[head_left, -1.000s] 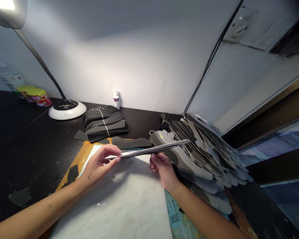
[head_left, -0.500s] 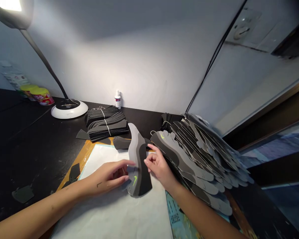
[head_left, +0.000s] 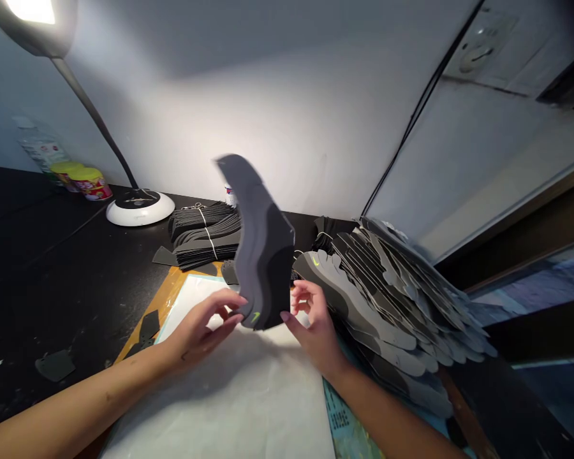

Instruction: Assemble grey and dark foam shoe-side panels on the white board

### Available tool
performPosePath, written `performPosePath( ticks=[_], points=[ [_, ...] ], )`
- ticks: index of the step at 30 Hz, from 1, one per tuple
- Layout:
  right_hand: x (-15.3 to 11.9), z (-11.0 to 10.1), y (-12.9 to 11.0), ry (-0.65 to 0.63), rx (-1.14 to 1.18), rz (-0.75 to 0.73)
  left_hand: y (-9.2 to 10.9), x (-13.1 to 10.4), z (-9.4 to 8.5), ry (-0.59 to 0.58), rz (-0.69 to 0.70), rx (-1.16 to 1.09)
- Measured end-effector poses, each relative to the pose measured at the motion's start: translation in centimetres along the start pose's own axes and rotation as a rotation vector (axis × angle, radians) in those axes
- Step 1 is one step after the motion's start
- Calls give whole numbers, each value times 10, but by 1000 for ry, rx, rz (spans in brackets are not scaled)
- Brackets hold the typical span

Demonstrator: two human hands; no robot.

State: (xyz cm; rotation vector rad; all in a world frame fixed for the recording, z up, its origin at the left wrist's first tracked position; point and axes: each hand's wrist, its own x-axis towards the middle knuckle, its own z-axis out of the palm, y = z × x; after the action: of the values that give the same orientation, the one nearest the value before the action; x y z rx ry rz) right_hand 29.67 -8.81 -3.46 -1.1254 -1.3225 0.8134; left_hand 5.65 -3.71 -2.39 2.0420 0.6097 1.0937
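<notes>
Between my two hands a shoe upper piece [head_left: 261, 248] in layered grey and black stands tilted up off the white sheet [head_left: 210, 408]. A small yellow-green swoosh marks its lower left corner. My left hand [head_left: 210, 322] pinches that corner between thumb and fingers. On the opposite lower edge, my right hand [head_left: 310, 319] grips the piece with its thumb in front and fingers behind. To the right lies a fanned pile of similar upper pieces [head_left: 363, 306]. Behind the held piece is a banded stack of black pieces [head_left: 205, 236].
A desk lamp [head_left: 141, 207] stands at the back left, near yellow-topped tubs [head_left: 90, 183] and a clear bottle [head_left: 41, 150]. Loose black scraps [head_left: 55, 365] lie on the left of the dark table. A small white bottle [head_left: 230, 194] is partly hidden behind the held piece.
The shoe upper piece has risen from lying on the sheet to a tilted, raised position. Both hands have closed on its lower edges. The view has shifted slightly.
</notes>
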Motion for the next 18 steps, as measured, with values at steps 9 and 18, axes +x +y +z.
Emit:
performPosePath(
  ticks=[9,18],
  points=[
    [4,3,3,-311,116,276,-3,2,1,-300,-545,-275],
    [4,3,2,-307,126,219,-3,-1,0,-297,-461,-189]
  ],
)
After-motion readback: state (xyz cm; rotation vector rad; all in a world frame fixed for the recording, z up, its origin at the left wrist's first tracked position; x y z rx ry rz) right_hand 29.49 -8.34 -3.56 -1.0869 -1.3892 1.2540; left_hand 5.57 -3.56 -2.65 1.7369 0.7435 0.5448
